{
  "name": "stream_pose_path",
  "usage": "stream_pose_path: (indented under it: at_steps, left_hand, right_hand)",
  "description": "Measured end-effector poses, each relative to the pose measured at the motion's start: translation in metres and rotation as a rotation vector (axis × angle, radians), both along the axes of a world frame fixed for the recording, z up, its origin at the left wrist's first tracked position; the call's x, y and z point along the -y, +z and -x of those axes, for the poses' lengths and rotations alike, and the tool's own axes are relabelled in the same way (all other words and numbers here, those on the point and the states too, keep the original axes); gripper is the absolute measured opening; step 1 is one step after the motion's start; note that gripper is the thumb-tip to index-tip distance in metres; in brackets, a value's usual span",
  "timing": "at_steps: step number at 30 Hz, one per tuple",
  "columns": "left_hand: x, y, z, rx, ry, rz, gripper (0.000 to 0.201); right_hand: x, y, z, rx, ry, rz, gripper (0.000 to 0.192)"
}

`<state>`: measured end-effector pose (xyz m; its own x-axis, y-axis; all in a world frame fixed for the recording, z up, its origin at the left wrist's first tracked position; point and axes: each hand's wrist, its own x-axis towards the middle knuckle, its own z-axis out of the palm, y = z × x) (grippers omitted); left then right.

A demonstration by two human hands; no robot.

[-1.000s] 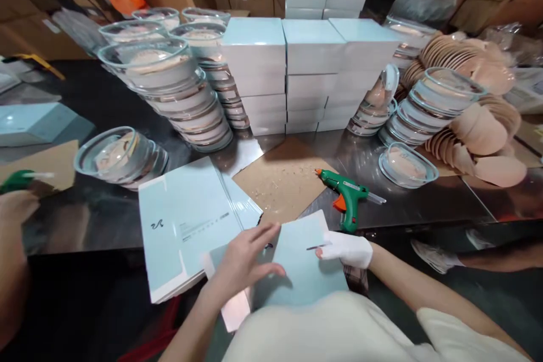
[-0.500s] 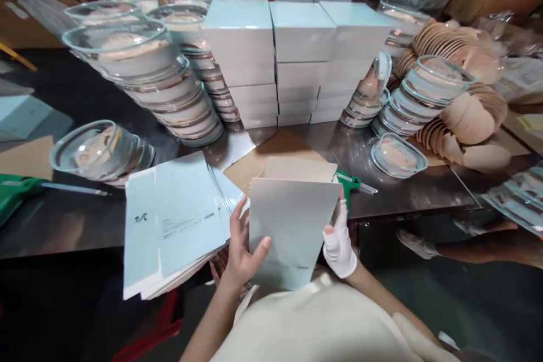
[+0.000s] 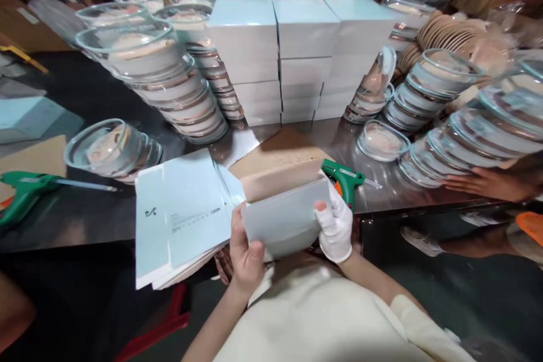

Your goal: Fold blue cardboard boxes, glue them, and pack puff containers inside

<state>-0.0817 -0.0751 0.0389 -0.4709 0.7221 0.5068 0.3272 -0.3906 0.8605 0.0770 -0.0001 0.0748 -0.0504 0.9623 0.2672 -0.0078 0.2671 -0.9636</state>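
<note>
Between my two hands is a pale blue-grey cardboard box (image 3: 284, 215), tilted, with a brown inner side showing at its far edge. My left hand (image 3: 246, 249), bare, grips its left side with the thumb on the near face. Wearing a white glove with bare fingertips, my right hand (image 3: 335, 223) holds the right side, thumb pressed on the face. A fan of flat light-blue printed cardboard sheets (image 3: 182, 215) lies just left of my left hand. Beyond my right hand rests a green glue gun (image 3: 345, 178) on the metal table.
White boxes (image 3: 303, 39) are stacked at the back. Glass dishes stand in stacks to the left (image 3: 182, 96) and right (image 3: 432, 90). Another person's hand (image 3: 487, 184) touches a leaning dish stack (image 3: 475, 130) at the right. A second green glue gun (image 3: 29, 189) lies far left.
The box in my hands has tipped, so its near face looks shorter. At the right, another person's hand has come in with a stack of glass dishes set beside the small dish.
</note>
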Motion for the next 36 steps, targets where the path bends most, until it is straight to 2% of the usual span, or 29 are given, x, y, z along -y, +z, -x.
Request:
stream_pose_path:
  at_steps: [2, 3, 5, 6, 8, 10, 12, 15, 19, 22, 25, 27, 30, 36]
  left_hand:
    - [0.003, 0.006, 0.0, -0.096, -0.092, -0.083, 0.069]
    - [0.005, 0.009, 0.003, -0.179, -0.139, -0.101, 0.07]
    - [0.009, 0.01, 0.013, -0.32, -0.212, -0.057, 0.059]
    - [0.011, 0.009, 0.018, -0.344, -0.206, -0.023, 0.049]
    - [0.013, 0.003, 0.027, -0.295, -0.115, 0.041, 0.035]
    - [0.01, -0.006, 0.029, -0.219, 0.013, 0.073, 0.03]
    - [0.004, -0.012, 0.025, -0.19, 0.069, 0.099, 0.029]
    - [-0.008, -0.015, 0.014, -0.16, 0.07, 0.123, 0.032]
    - [-0.021, -0.012, 0.003, -0.061, 0.06, 0.138, 0.032]
    - [-0.029, -0.01, -0.002, -0.029, 0.02, 0.178, 0.028]
    - [-0.034, -0.008, -0.006, -0.044, -0.022, 0.167, 0.027]
    - [-0.036, -0.004, -0.009, -0.072, -0.025, 0.146, 0.028]
    - [-0.037, 0.002, -0.014, -0.13, 0.004, 0.133, 0.028]
    - [-0.038, 0.007, -0.021, -0.216, 0.014, 0.075, 0.027]
  right_hand:
    - [0.0, 0.008, -0.002, -0.098, -0.058, 0.014, 0.05]
    - [-0.001, 0.01, -0.007, -0.141, -0.058, 0.017, 0.05]
    - [-0.006, 0.011, -0.025, -0.141, -0.018, 0.049, 0.05]
    - [-0.01, 0.009, -0.038, -0.06, -0.013, 0.09, 0.046]
    - [-0.024, 0.004, -0.065, 0.285, -0.089, 0.228, 0.041]
    - [-0.044, -0.003, -0.088, 0.722, -0.212, 0.421, 0.045]
    - [-0.063, -0.011, -0.1, 0.946, -0.286, 0.591, 0.043]
    - [-0.084, -0.019, -0.104, 0.812, -0.27, 0.683, 0.035]
    - [-0.088, -0.021, -0.108, 0.517, -0.196, 0.691, 0.024]
    - [-0.076, -0.014, -0.103, 0.328, -0.215, 0.619, 0.035]
    - [-0.055, -0.003, -0.089, 0.113, -0.317, 0.389, 0.047]
    - [-0.04, 0.005, -0.081, 0.024, -0.24, 0.261, 0.045]
    - [-0.018, 0.016, -0.075, 0.168, -0.026, 0.148, 0.034]
    - [0.004, 0.023, -0.066, 0.562, 0.051, -0.244, 0.015]
